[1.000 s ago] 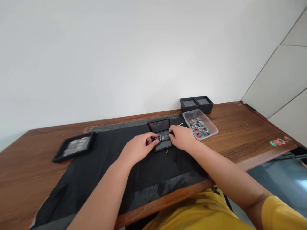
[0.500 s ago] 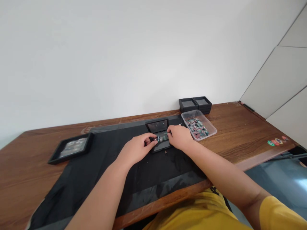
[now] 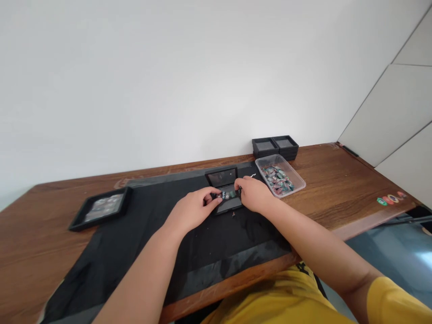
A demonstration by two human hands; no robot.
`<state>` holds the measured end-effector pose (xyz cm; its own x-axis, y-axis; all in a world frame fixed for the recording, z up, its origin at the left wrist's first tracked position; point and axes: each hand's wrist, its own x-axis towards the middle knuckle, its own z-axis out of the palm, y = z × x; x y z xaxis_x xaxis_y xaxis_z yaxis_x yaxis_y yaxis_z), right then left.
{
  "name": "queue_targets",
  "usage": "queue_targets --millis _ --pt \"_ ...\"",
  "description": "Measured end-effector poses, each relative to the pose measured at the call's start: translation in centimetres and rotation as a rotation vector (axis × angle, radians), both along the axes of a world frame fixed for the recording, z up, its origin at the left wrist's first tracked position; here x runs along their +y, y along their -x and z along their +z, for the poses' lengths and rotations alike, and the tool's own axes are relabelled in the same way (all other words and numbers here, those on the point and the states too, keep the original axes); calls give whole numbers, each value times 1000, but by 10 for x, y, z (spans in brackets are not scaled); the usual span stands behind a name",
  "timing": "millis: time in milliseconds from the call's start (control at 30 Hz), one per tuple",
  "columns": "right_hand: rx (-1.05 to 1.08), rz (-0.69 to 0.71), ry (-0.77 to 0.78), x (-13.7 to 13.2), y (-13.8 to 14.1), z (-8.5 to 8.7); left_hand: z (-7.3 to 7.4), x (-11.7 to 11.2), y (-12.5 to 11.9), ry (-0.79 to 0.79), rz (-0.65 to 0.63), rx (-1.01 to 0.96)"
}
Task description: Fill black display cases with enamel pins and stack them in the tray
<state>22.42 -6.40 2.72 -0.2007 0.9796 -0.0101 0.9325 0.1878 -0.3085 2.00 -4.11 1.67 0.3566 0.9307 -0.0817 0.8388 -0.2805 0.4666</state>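
Observation:
An open black hinged display case point(image 3: 222, 177) lies on the black mat, its lid tilted up at the back. Across its bottom half runs a small beaded piece point(image 3: 227, 196) with shiny round parts and a green part; its exact kind is too small to tell. My left hand point(image 3: 194, 208) pinches the left end of this piece between thumb and fingers. At the right end my right hand point(image 3: 254, 193) is closed, its fingertips curled down over the case edge. Whatever lies between those right fingertips is hidden.
A clear plastic tub point(image 3: 299, 183) of small red and teal pieces stands right of the mat point(image 3: 151, 216). Behind it are stacked black cases point(image 3: 286, 153). A filled black case point(image 3: 76, 221) lies at left. A tiny dark bit point(image 3: 233, 214) sits before the open case.
The fingers of my right hand have shifted and curled more at the right end of the piece. My left hand stays where it was.

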Motion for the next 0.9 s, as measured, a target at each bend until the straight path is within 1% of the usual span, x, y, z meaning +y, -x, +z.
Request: queue_targets --millis 133,333,500,700,800,900 --pt "1 21 -2 -2 0 1 0 0 0 -5 0 -5" --pt "-15 48 -12 -9 1 9 2 1 2 -25 19 23" --pt "-46 57 -10 -13 5 14 3 2 6 -31 14 10" --pt "34 39 33 -13 6 17 4 4 13 -17 18 -28" --pt "70 2 59 -10 4 17 4 4 13 5 5 -35" --pt "80 -15 53 -8 2 17 3 4 11 20 -12 -44"
